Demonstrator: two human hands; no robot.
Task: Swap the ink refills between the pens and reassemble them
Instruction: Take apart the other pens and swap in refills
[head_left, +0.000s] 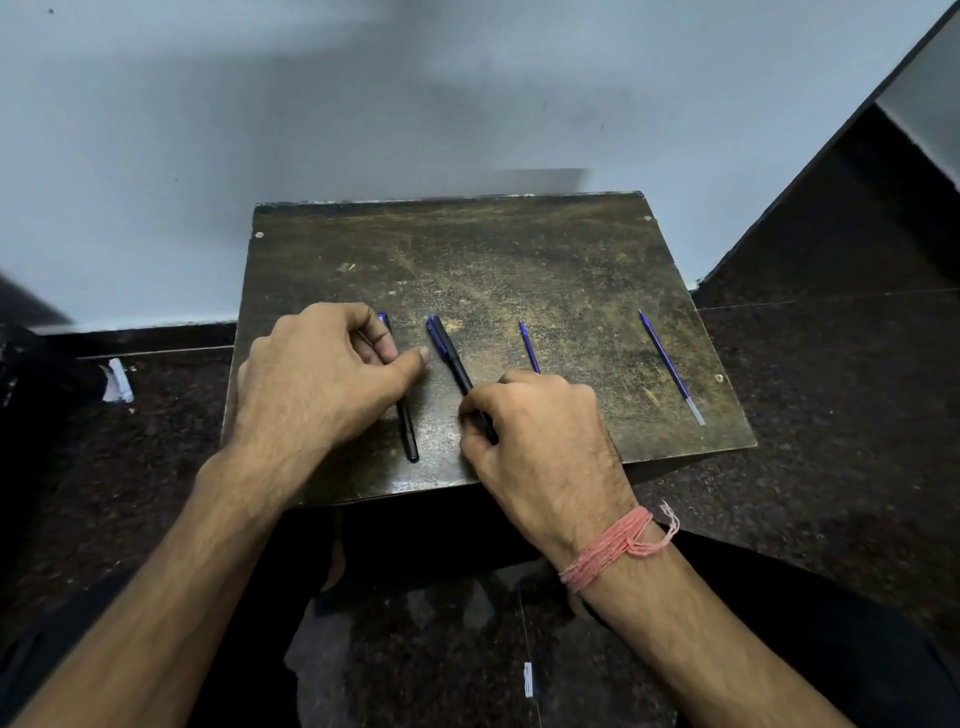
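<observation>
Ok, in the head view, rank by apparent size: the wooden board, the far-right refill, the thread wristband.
1. Wooden board, by far largest.
2. Far-right refill.
3. Thread wristband; nearer the camera, so its ranking against the refill is unsure.

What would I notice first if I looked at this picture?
Two bare hands in the middle, over a scratched dark table. The left hand rests on one black pen, and the right hand, with a pink thread band on its wrist, grips the other black pen. Two thin blue refills lie loose to the right.
</observation>
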